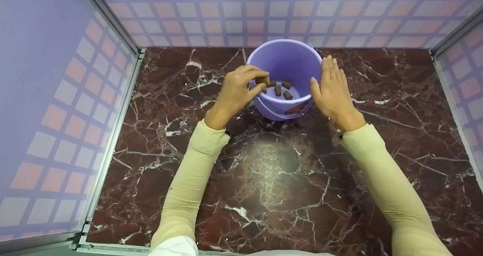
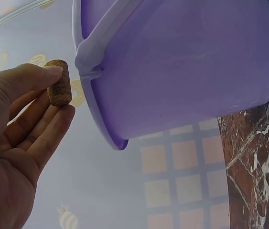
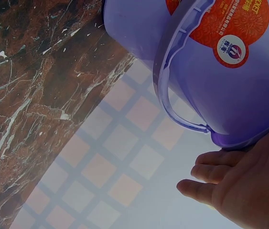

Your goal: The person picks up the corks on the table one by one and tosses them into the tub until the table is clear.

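Observation:
A purple bucket (image 1: 285,62) stands upright toward the back of the table, its handle (image 1: 273,114) hanging down at the front. My left hand (image 1: 236,92) is over the bucket's left rim and pinches a brown cork (image 2: 59,85) between thumb and fingers. In the left wrist view that cork is outlined beside the rim, apart from it. On the bucket's floor lie several more corks (image 1: 278,90), some partly behind my left fingers. My right hand (image 1: 334,92) rests with straight fingers along the right side of the rim.
The table (image 1: 241,195) is dark red marble with white veins. Tiled panels (image 1: 230,18) enclose it at the back and both sides, with metal frame rails (image 1: 109,146) along the edges. A red label (image 3: 242,19) sits on the bucket's outside.

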Demonstrator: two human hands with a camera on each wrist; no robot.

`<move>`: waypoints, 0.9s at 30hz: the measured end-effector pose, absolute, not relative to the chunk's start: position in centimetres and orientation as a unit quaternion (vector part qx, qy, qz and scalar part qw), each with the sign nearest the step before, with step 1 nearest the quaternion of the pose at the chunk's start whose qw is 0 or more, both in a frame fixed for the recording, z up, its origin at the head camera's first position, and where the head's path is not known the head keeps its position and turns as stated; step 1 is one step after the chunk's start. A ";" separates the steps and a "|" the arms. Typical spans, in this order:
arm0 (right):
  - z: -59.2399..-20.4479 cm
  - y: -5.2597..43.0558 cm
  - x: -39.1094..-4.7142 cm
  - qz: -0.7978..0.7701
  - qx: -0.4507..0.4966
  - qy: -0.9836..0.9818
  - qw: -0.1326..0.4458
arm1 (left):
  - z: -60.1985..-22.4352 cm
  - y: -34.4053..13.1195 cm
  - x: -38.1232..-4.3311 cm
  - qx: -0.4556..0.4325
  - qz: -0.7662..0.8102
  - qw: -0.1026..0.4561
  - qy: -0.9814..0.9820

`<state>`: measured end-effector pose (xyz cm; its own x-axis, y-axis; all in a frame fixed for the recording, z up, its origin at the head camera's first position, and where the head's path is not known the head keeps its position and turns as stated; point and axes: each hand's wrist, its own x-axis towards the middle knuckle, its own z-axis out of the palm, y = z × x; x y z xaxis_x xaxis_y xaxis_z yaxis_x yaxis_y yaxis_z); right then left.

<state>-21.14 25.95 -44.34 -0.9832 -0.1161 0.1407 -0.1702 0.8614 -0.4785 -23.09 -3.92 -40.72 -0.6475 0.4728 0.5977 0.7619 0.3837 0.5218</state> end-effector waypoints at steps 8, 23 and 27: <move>-44.3 26.0 -21.2 0.251 0.077 -0.963 0.055 | -40.7 -3.1 -23.7 -0.393 -0.410 0.163 -0.807; -44.2 25.9 -21.1 0.257 0.074 -0.962 0.051 | -40.9 -1.8 -24.2 -0.390 -0.404 0.138 -0.816; -44.4 26.0 -21.2 0.257 0.075 -0.962 0.052 | -40.9 -1.5 -24.3 -0.388 -0.400 0.129 -0.820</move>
